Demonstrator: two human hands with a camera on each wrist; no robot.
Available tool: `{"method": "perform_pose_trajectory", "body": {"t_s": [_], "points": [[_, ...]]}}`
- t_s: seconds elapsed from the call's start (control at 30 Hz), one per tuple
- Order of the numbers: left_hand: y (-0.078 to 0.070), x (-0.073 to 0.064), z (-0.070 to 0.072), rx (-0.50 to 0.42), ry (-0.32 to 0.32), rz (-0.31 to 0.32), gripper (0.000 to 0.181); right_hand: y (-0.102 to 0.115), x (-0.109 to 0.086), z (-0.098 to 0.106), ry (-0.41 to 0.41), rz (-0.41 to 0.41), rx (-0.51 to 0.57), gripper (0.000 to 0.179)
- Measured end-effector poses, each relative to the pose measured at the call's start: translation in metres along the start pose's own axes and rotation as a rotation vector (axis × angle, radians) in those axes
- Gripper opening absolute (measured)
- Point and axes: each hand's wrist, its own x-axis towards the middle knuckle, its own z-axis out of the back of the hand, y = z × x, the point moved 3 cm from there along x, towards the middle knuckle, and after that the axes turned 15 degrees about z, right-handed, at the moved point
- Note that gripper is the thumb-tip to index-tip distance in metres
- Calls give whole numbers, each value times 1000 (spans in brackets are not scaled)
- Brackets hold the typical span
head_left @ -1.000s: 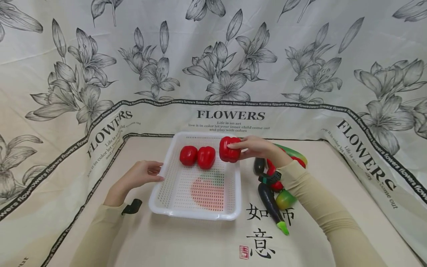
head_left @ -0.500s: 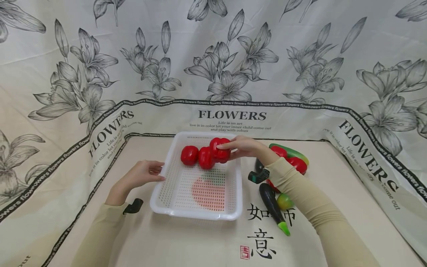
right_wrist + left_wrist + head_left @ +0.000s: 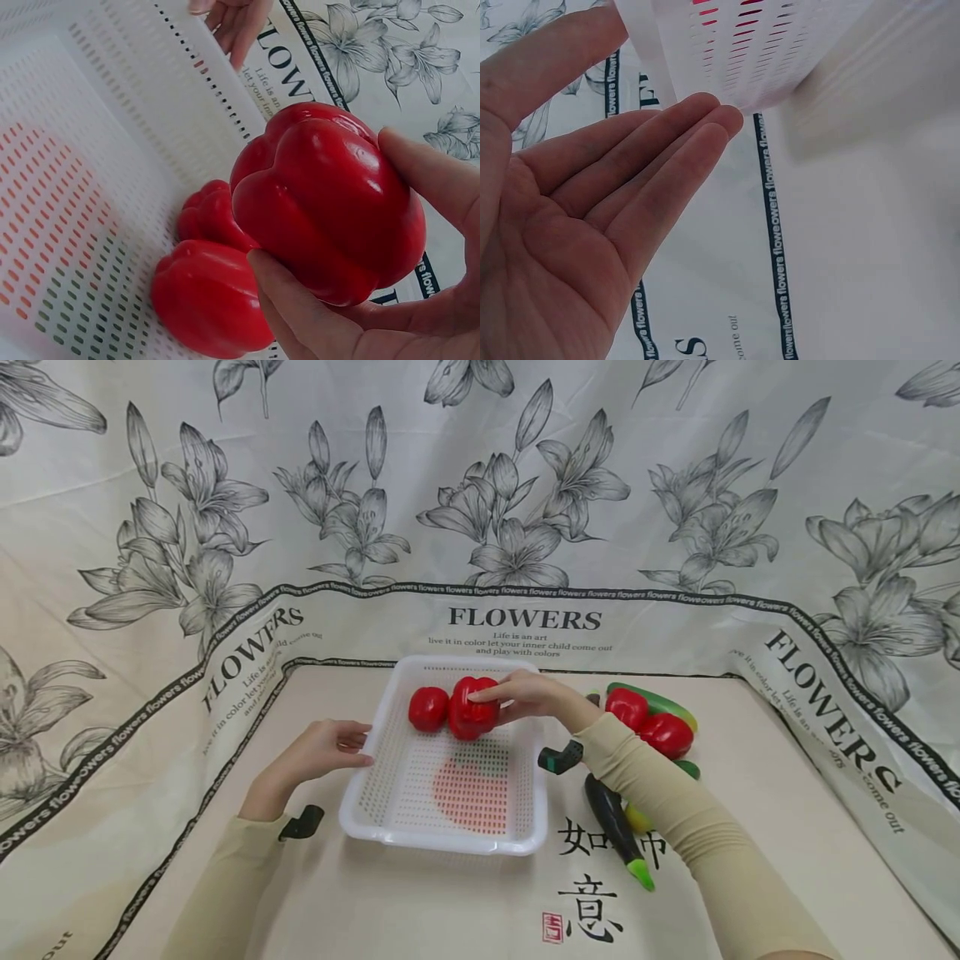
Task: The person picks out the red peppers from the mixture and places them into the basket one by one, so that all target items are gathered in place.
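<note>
My right hand (image 3: 525,693) grips a red bell pepper (image 3: 326,202) between thumb and fingers, over the far part of a white perforated basket (image 3: 442,838). In the head view the held pepper overlaps another red bell pepper; the right wrist view shows two peppers (image 3: 214,300) below it in the basket. The left one (image 3: 428,709) shows whole in the head view. At the basket's left side, my left hand (image 3: 322,753) has its fingers extended. Its thumb and fingertips (image 3: 724,120) are right at the outer rim and wall.
Right of the basket lie a dark eggplant (image 3: 611,818), red peppers (image 3: 666,735), a long green vegetable (image 3: 652,698) and a yellow-green piece (image 3: 637,818), partly hidden by the right sleeve. A flower-printed cloth (image 3: 517,527) rises behind and around the table.
My right hand has carried the red bell pepper left from the basket's right edge and slightly down, to over another pepper. The left hand has stayed at the rim.
</note>
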Motion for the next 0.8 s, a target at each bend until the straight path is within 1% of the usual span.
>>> {"method": "perform_pose_trajectory", "body": {"t_s": [0.17, 0.33, 0.43, 0.6, 0.8], "points": [[0, 0, 0, -2, 2, -3, 57, -3, 6, -5, -11, -7, 10, 48], [-2, -1, 0, -3, 0, -3, 57, -7, 13, -11, 5, -13, 16, 49], [-2, -1, 0, -5, -1, -1, 57, -8, 16, -15, 7, -17, -2, 49], [0, 0, 0, -3, -3, -4, 58, -10, 19, -23, 12, -19, -3, 53], [0, 1, 0, -5, -2, -3, 58, -12, 23, -35, 48, -20, 14, 60]]}}
